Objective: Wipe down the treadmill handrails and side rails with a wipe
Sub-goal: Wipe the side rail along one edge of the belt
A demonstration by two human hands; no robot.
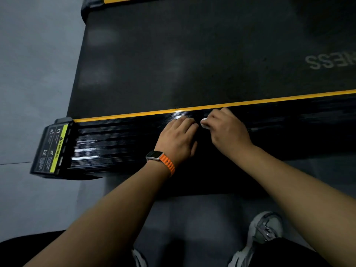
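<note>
- You are wiping the treadmill's near side rail [115, 143], roughly midway along it.
- Your right hand [227, 130] curls over a white wipe [204, 123], which is pressed onto the rail.
- Your left hand [179, 135] rests relaxed on the rail just beside the wipe, holding nothing.
- The next move is likely to slide the wipe lengthwise with steady pressure.

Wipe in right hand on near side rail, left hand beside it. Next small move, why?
Probably sweep the right hand with the wipe rightward along the side rail: the left hand rests just left of the wipe, blocking that way; the rail to the right is unobstructed. What is already wiped is unclear.
</note>
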